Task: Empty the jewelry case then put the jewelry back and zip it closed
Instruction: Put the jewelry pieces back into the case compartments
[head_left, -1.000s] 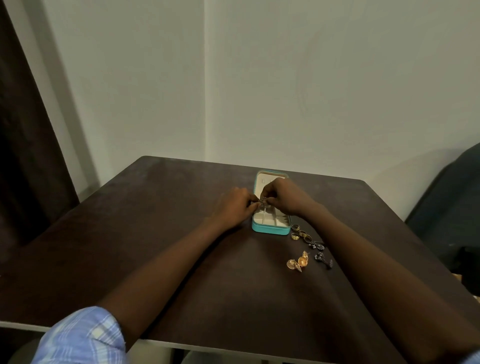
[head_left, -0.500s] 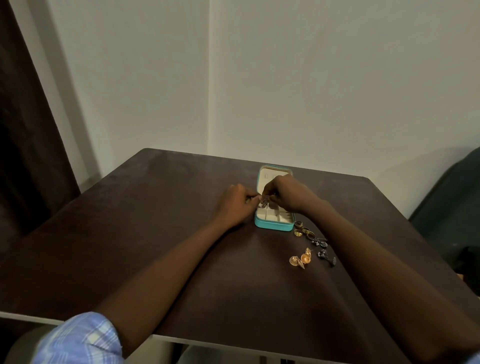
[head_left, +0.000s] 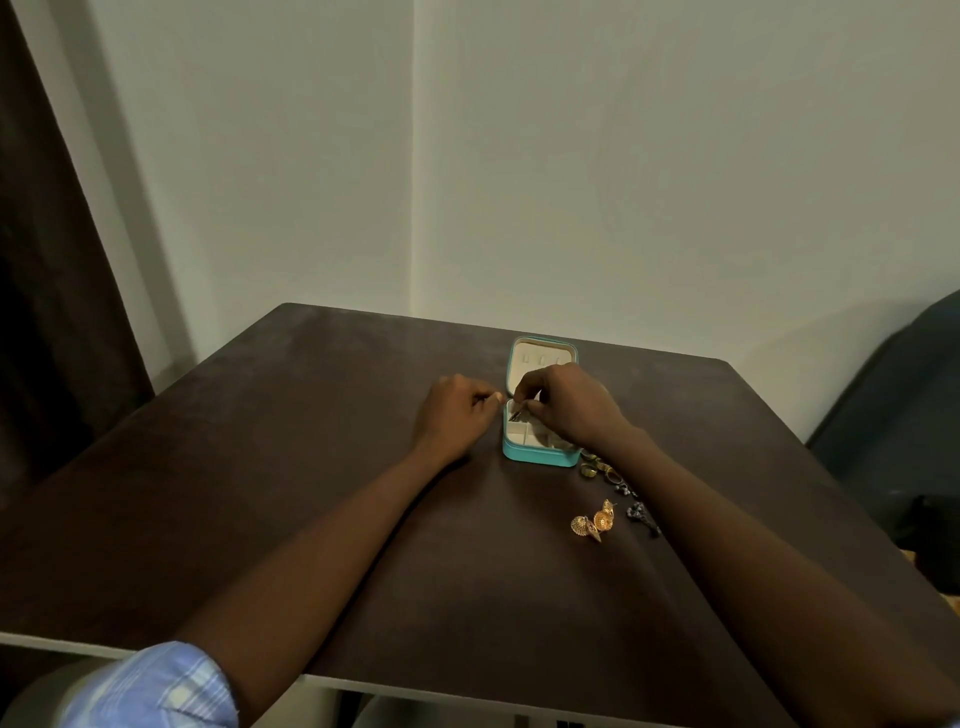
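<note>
Two hands (head_left: 457, 415) (head_left: 566, 405) at jewelry case (head_left: 540, 456)

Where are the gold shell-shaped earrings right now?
In the head view, the gold shell-shaped earrings lie on the dark brown table, nearer the person than the open teal jewelry case, just left of the right forearm and some small dark jewelry.
</note>
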